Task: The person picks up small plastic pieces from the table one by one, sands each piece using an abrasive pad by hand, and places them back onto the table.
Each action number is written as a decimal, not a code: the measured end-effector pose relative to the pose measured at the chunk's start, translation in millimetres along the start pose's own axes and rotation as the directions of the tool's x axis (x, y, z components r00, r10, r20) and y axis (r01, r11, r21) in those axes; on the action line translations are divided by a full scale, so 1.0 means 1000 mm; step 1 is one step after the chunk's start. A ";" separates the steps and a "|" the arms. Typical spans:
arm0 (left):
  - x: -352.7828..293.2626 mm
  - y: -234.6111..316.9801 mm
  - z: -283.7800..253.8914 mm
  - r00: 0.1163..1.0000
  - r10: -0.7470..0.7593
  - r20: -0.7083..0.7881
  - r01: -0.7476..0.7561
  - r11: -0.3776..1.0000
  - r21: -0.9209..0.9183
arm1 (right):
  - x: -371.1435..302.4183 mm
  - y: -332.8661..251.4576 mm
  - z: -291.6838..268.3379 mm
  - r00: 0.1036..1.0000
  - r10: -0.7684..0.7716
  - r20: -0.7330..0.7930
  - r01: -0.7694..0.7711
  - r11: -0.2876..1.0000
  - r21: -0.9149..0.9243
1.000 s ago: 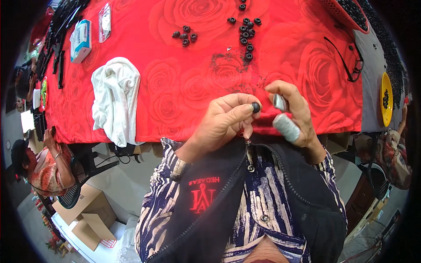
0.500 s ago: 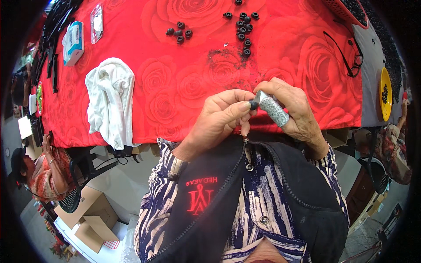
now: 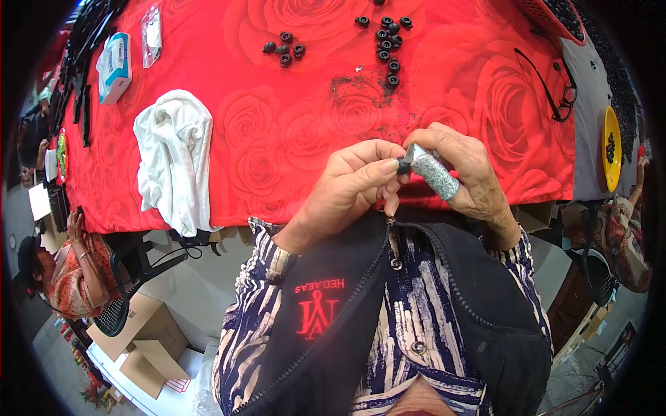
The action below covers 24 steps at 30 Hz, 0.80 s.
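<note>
Between the thumb and fingers of my left hand is a small round black part, pinched near the table's front edge. My right hand is closed around a short knife whose thick handle is wrapped in speckled grey material. The knife's short metal blade points toward my left hand and meets the black part at its upper side. Beyond my hands, several similar black parts with ring-shaped openings lie in a row, and a smaller group sits to their left. Dark crumbs are scattered on the cloth.
The red rose-patterned tablecloth bears a white cloth, a tissue box, a clear packet and eyeglasses. A yellow plate with black pieces stands right. Other people sit at left and right.
Both hands keep their grips on the black part and the knife, with only a tiny shift at the fingers. The whole view has moved very slightly.
</note>
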<state>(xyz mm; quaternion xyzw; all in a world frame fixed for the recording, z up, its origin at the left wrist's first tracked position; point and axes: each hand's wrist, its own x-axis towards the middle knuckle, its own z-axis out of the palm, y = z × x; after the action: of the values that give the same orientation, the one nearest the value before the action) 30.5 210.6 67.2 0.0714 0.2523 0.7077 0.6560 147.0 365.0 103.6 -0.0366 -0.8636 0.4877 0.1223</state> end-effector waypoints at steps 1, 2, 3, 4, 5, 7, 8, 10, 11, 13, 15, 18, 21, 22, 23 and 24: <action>0.000 0.000 0.000 1.000 0.005 0.015 -0.005 1.000 0.003 | 0.000 0.001 0.001 1.000 0.012 -0.011 -0.012 1.000 0.010; 0.000 0.000 0.000 1.000 0.005 0.013 -0.005 1.000 0.002 | 0.000 0.001 0.001 0.999 0.025 -0.023 -0.025 0.999 0.021; 0.000 0.000 -0.001 1.000 0.002 0.006 -0.002 1.000 -0.002 | 0.000 0.001 0.001 0.999 0.026 -0.022 -0.025 0.999 0.021; 0.000 -0.001 -0.001 1.000 -0.001 -0.002 0.001 1.000 -0.006 | 0.000 0.000 0.001 1.000 0.028 -0.010 -0.027 0.999 0.026; 0.001 -0.001 -0.002 1.000 -0.002 -0.002 0.002 1.000 -0.007 | 0.000 0.000 0.001 1.000 0.030 0.002 -0.030 0.999 0.030; 0.001 -0.002 -0.004 1.000 -0.001 0.002 0.001 1.000 -0.013 | 0.001 0.000 0.000 0.999 0.034 0.004 -0.034 0.999 0.030; 0.001 -0.002 -0.004 1.000 -0.001 0.001 0.001 1.000 -0.014 | 0.001 -0.001 0.000 0.999 0.038 0.006 -0.038 0.999 0.029; 0.001 -0.002 -0.004 1.000 0.000 0.000 0.000 1.000 -0.021 | 0.001 0.001 0.002 0.999 0.033 -0.001 -0.033 0.999 0.038; 0.002 -0.002 -0.004 1.000 0.000 -0.001 0.000 1.000 -0.022 | 0.001 0.002 0.003 1.000 0.029 -0.009 -0.028 0.999 0.045; 0.002 -0.002 -0.003 1.000 0.002 -0.017 -0.002 1.000 -0.023 | 0.001 0.003 0.003 1.000 0.028 -0.013 -0.027 0.998 0.048; 0.002 -0.002 -0.005 1.000 0.001 -0.004 -0.001 1.000 -0.021 | 0.001 0.002 0.003 0.999 0.028 -0.018 -0.027 0.998 0.052; 0.001 0.000 -0.005 1.000 0.003 -0.002 -0.003 1.000 0.001 | 0.001 0.001 0.004 0.999 0.041 -0.013 -0.040 0.997 0.060; 0.001 -0.001 -0.005 1.000 0.014 -0.012 -0.014 0.999 0.031 | 0.001 0.002 0.004 0.999 0.048 -0.026 -0.047 0.998 0.036; 0.001 -0.001 -0.006 1.000 0.022 -0.013 -0.022 0.999 0.039 | 0.001 0.002 0.004 0.999 0.039 -0.021 -0.038 0.999 0.023; 0.002 -0.002 -0.006 1.000 0.022 -0.013 -0.021 0.999 0.039 | 0.001 0.003 0.003 0.999 0.030 -0.016 -0.030 1.000 0.009; 0.002 -0.002 -0.006 1.000 0.011 -0.008 -0.011 0.999 0.037 | 0.001 0.003 0.002 0.999 0.031 -0.016 -0.030 0.999 0.009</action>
<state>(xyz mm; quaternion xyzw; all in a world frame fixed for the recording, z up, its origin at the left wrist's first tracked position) 29.1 211.2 60.3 0.0821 0.2677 0.7069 0.6496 145.0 365.0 99.9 -0.0532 -0.8598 0.4930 0.1221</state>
